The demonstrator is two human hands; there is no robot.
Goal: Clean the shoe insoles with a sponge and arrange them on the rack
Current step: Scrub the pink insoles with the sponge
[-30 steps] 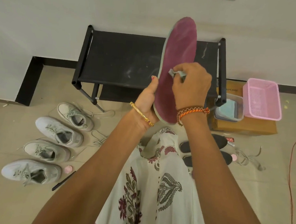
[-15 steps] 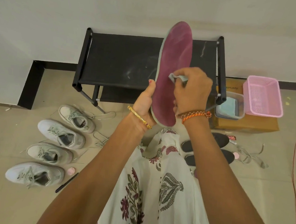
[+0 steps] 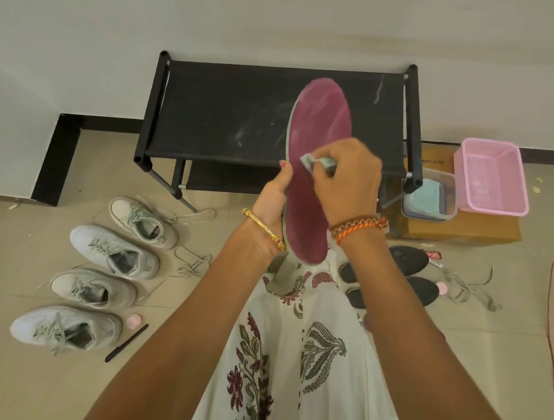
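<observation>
Maroon insole (image 3: 314,166) is held near upright, toe end up, betw. both hands: left hand (image 3: 275,198) grips its left edge w/ thumb on the maroon face and the other fingers hidden behind it; right hand (image 3: 346,178) sits on the face about mid-length. Small pale sponge (image 3: 316,162) is pinched in the right fingers (image 3: 332,169), curled tight around it, and pressed against the insole just right of the left thumb tip. Beyond the fingers, behind the insole, stands the black rack (image 3: 229,118), its top shelf dusty; insole's toe overlaps the shelf in view. Right of the right hand: clear tub (image 3: 430,201) w/ blue cloth inside, and a pink basket (image 3: 491,179), both on a cardboard box (image 3: 464,228). Below the right wrist, two dark insoles (image 3: 410,258) lie on the floor, partly hidden by the forearm, w/ loose laces beside them. Left of and below the left hand, four pale sneakers (image 3: 115,252) lie in a row on the floor, a black pen (image 3: 127,343) near the closest one.
</observation>
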